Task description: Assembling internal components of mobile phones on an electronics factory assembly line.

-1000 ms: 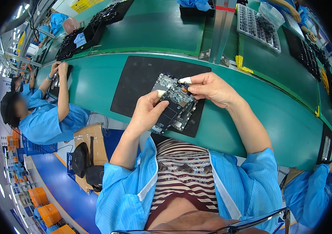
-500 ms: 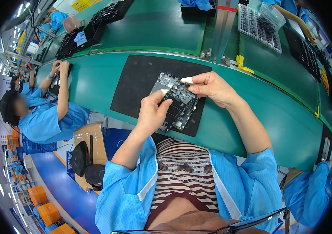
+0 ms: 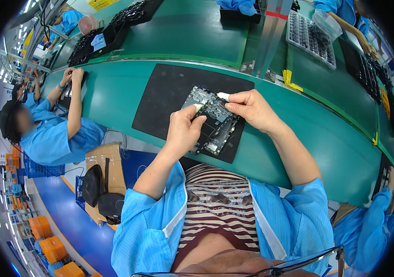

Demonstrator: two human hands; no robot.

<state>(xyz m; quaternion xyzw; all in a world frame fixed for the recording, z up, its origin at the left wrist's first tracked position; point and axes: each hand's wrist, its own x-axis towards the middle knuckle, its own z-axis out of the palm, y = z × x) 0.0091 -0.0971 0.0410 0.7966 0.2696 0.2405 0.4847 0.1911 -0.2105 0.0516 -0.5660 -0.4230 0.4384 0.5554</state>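
Note:
A circuit board (image 3: 220, 111), crowded with small metal parts and dark patches, lies tilted on a black mat (image 3: 160, 99) in front of me. My left hand (image 3: 183, 129) grips its left side, the index finger in a white finger cot lying over the board and the thumb bent in beside it. At the upper right edge, my right hand (image 3: 252, 108) pinches the board between thumb and index finger, which also wears a white cot. Whatever small part may be under those right fingertips is too small to tell.
The mat rests on a green bench (image 3: 294, 134). Beyond a metal post (image 3: 271, 41) stand a tray of small parts (image 3: 310, 39) and dark bins (image 3: 109, 37). A co-worker (image 3: 51, 129) in blue sits at left, near a cardboard box (image 3: 118, 173) and black bag (image 3: 93, 184).
Both hands stay on the board with nearly the same grip. The whole view has shifted slightly. At far right, another person's hands have moved a little.

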